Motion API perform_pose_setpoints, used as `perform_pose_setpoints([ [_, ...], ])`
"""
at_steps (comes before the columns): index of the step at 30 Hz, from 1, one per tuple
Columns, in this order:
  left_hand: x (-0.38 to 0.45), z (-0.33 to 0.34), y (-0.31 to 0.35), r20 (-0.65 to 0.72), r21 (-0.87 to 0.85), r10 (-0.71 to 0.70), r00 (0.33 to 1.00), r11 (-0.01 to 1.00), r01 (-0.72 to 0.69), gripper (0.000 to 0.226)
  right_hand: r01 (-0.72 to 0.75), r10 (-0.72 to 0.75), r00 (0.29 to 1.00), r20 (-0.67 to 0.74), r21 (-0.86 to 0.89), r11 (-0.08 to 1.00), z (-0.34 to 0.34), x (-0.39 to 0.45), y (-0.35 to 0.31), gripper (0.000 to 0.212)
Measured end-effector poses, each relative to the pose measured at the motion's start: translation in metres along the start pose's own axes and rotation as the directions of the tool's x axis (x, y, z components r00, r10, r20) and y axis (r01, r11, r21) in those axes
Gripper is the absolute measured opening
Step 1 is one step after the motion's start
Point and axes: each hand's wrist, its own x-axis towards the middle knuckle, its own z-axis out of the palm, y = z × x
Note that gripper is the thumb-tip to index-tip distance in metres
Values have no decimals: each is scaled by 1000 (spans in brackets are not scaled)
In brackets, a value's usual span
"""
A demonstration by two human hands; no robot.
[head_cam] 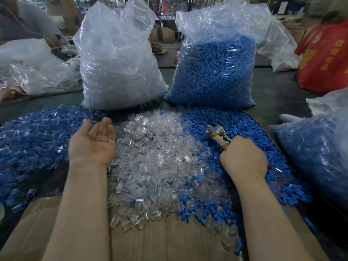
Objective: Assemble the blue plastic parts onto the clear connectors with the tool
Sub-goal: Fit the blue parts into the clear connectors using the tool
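A heap of clear connectors [154, 157] lies in the middle of the table. Loose blue plastic parts [235, 125] are piled to its right. A heap of blue-and-clear assembled pieces [33, 136] spreads out on the left. My left hand [93, 142] hovers palm-up and empty, fingers relaxed, between the assembled heap and the clear heap. My right hand [243, 157] grips the taped handle of a metal plier-like tool [216, 131], whose jaws point up-left over the blue parts.
Two tall plastic bags stand behind the heaps: one of clear connectors [120, 65], one of blue parts [216, 72]. Another bag of blue-and-clear pieces [316, 151] sits at the right edge. Cardboard [160, 240] lies at the front. A red bag [325, 59] is at the back right.
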Motion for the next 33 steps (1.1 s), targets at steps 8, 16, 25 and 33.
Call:
perform_pose_setpoints([
  [8, -32, 20, -47, 406, 914, -203, 891, 62, -402, 27, 23, -23, 1000, 9, 9, 1000, 0, 1, -1, 21],
  [16, -29, 22, -71, 479, 759, -201, 855, -394, -518, 23, 58, -58, 998, 26, -3, 998, -2, 1, 0, 16],
  [25, -34, 24, -69, 446, 743, -167, 879, -478, -468, 14, 98, -97, 995, -32, 65, 993, -1, 3, 0, 20],
  [33, -38, 26, -68, 459, 799, -110, 882, -384, -463, 12, 104, -79, 989, -124, 214, 971, -2, 3, -2, 23],
])
